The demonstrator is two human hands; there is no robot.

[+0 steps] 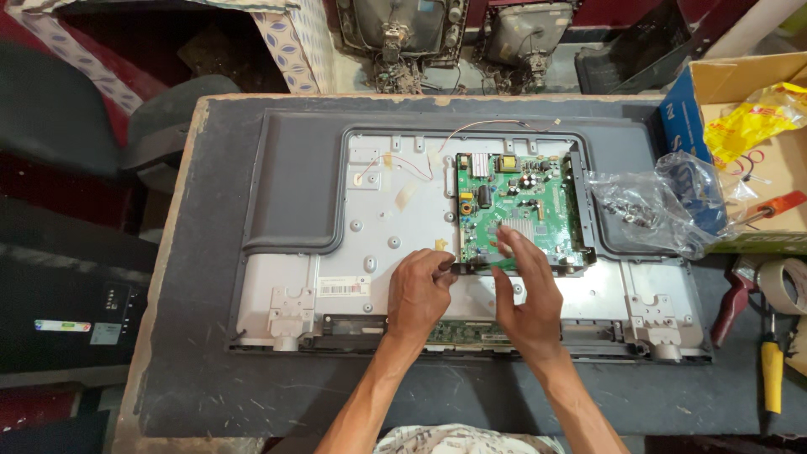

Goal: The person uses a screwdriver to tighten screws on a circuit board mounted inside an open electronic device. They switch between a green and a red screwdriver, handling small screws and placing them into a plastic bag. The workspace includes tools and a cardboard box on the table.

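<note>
Both hands (475, 290) at circuit board's (517, 210) lower edge — board upright, top away.

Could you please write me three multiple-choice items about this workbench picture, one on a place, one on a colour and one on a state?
1. Where does the clear plastic bag of small parts lie?
A. to the right of the green circuit board
B. on the floor
C. under the left hand

2. What colour is the handle of the screwdriver at the table's right edge?
A. blue
B. yellow
C. white

3. How is the flat-panel set lying?
A. standing upright
C. screen up, back cover on
B. back up, its metal plate and board bared

Answers: 
1 A, the bag rests on the set's back, right of the board. 
2 B, the handle is plainly yellow. 
3 B, the grey plate and the board show, with the right hand and the left at the board's lower edge.
</note>
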